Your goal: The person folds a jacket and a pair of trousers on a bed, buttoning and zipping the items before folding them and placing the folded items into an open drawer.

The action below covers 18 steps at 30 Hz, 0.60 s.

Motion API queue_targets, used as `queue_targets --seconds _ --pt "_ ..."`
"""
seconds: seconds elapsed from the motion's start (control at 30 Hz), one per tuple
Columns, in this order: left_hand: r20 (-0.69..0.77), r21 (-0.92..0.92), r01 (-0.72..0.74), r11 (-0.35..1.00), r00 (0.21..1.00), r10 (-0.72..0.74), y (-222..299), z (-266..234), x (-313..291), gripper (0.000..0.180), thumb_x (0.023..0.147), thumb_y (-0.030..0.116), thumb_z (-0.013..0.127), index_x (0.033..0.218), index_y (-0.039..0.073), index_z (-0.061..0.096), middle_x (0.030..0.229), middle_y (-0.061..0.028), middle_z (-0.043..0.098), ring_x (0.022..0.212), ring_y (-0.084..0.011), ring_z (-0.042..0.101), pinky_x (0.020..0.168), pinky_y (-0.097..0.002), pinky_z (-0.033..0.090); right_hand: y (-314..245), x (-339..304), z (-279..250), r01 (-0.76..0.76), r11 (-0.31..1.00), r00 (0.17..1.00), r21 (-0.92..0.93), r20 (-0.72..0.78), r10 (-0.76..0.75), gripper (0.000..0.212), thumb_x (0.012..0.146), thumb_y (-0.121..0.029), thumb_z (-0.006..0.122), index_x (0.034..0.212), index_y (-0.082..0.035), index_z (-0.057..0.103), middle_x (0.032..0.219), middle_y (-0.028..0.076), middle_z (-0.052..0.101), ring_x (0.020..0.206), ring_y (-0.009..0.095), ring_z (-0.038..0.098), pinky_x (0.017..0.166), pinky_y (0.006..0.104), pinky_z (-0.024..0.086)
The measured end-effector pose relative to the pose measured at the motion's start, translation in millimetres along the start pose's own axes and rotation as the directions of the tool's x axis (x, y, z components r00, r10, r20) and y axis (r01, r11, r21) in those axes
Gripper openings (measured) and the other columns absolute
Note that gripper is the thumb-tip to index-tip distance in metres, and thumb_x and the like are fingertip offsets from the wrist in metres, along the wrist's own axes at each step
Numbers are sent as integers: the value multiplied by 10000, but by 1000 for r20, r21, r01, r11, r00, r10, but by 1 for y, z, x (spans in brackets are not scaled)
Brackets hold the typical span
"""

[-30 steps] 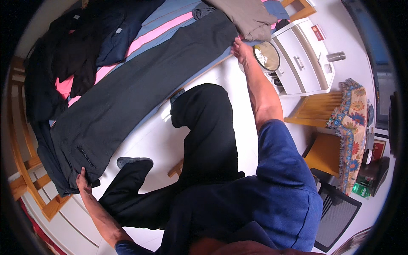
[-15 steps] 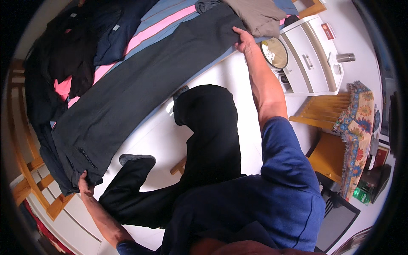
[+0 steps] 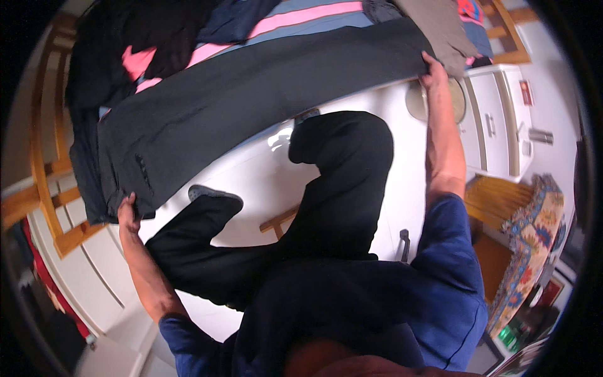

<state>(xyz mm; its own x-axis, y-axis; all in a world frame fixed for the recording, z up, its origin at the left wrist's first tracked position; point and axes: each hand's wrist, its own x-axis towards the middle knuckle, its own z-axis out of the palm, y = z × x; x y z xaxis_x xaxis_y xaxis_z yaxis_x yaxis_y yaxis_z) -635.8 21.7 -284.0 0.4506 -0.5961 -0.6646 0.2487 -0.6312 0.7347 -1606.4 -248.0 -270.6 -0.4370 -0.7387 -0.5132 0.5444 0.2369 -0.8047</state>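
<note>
A pair of dark grey trousers (image 3: pixel 270 94) lies folded lengthwise and stretched out along the near side of the bed. At the lower left end, beside a zipped pocket, my left hand (image 3: pixel 129 213) grips the cloth with its fingers closed round the edge. My right hand (image 3: pixel 434 72) pinches the trousers' far right corner, its thumb on top and the other fingers partly hidden. Both arms are spread wide. Just beyond the right hand sits a folded brown-grey garment (image 3: pixel 440 31).
Black clothes (image 3: pixel 100 69) and a navy garment (image 3: pixel 232 19) lie on the striped bedsheet (image 3: pixel 314 14). A wooden bed frame (image 3: pixel 44 151) stands at left. To the right are a round bin (image 3: pixel 414 100), a white drawer cabinet (image 3: pixel 483 135) and a chair (image 3: pixel 493 201) beside a flowered cloth (image 3: pixel 534 232).
The view has turned, so bed and cabinet appear shifted right and rotated. Both hands keep hold of the trousers, which lie more level across the picture.
</note>
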Motion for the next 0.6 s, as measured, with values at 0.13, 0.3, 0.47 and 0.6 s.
queue_targets --seconds 0.13,0.3,0.47,0.6 --pt "-61 83 32 996 998 -27 2 -13 -28 379 948 247 651 1255 32 591 1264 -106 627 1101 -285 623 905 -460 536 42 8 5 -210 972 971 -107 -140 194 389 871 -165 728 1231 -54 632 1236 90 684 1112 296 649 929 469 513" --pt "-147 111 5 994 989 12 10 8 -35 233 928 223 700 1088 72 623 1004 -34 667 881 -182 652 760 -351 548 35 4 -3 -98 982 992 -163 -90 84 343 895 -131 685 1202 8 625 1139 144 701 1018 313 682 908 475 562" --pt "-82 170 -28 985 996 42 12 16 -32 175 925 262 708 941 102 640 858 13 642 756 -143 620 680 -322 525 0 -18 13 268 691 895 -672 -92 -437 403 819 -221 796 1147 -11 693 1088 96 717 971 241 680 829 387 546" --pt "-90 198 -42 979 994 61 7 13 -35 201 939 304 688 972 110 645 880 33 656 762 -114 623 669 -309 511 -4 -47 64 324 561 854 -761 -20 -521 420 796 -215 814 1159 -34 705 1070 92 713 949 222 666 819 357 527"
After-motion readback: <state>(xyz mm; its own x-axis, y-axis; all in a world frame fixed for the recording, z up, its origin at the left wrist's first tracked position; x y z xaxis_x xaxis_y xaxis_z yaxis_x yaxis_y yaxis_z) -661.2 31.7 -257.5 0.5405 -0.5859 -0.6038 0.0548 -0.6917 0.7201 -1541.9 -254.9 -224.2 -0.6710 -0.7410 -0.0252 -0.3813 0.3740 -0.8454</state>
